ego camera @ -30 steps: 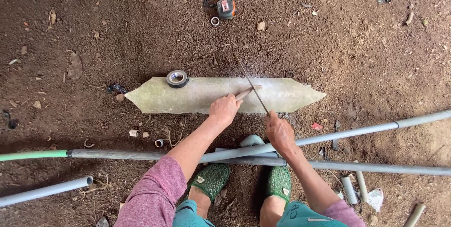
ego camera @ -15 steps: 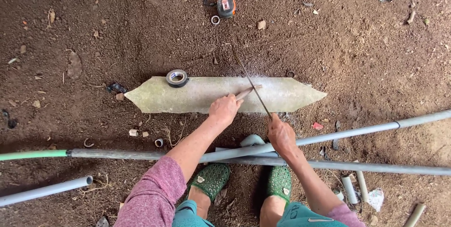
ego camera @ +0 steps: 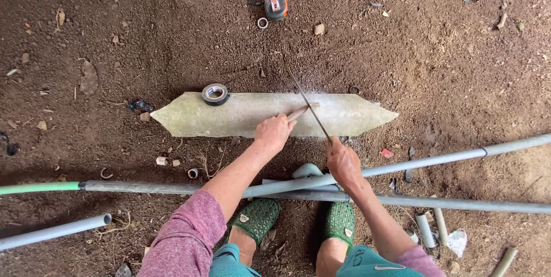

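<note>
**Sawing a short pipe piece on a slab laid in the dirt**

Right hand [ego camera: 342, 161]: closed round the near end of a thin saw blade [ego camera: 307, 102], fingers wrapped tight. Blade slanting up and to the left, away from the body, across the slab and out over bare soil beyond its far edge.

Left hand [ego camera: 273, 132]: clamped on a short pipe piece [ego camera: 302, 112], pinning it flat to the slab. Free end of the piece poking out toward the blade, meeting it about midway along the slab. Pale dust around the contact spot.

Beneath both: long grey slab [ego camera: 356, 117], pointed at each end, flat on the brown dirt floor [ego camera: 447, 53]. Roll of tape [ego camera: 215, 93] at its far edge, left of the hands.

Nearer the body: two long grey pipes [ego camera: 447, 159] crossing just under the right wrist, over the green shoes [ego camera: 256, 219]. Green pipe end [ego camera: 37, 187] joined at far left; one more grey pipe [ego camera: 54, 231] lower left. Short pipe offcuts [ego camera: 425, 230] at lower right.

Farther out: tape measure [ego camera: 276, 6] with orange and grey body, small white ring [ego camera: 262, 23] just beside it. Scattered pebbles, dry leaves, scraps.
</note>
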